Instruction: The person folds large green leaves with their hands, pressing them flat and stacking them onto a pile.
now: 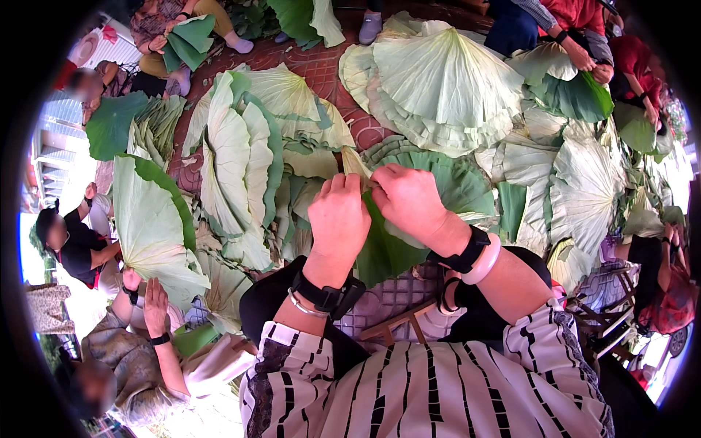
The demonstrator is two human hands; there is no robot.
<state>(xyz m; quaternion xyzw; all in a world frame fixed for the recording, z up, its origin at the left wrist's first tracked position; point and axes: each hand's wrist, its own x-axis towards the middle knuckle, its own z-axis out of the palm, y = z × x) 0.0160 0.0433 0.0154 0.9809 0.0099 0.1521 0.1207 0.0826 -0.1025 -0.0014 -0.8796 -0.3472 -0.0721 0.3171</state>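
My left hand and my right hand are close together in the middle of the view, both closed on the upper part of a lotus leaf. Its dark green face hangs below my fingers, and a pale, yellowish tip sticks up between them. My fingertips are partly hidden. Just beyond my hands lies a spread green leaf. A layered pile of pale leaves is to the left of my hands, and a big fanned stack of pale leaves is higher up on the right.
Leaves cover much of the red paved ground. A co-worker at lower left holds a large leaf. Other people sit around, at top left, top right and far right. Wooden frame parts show at lower right.
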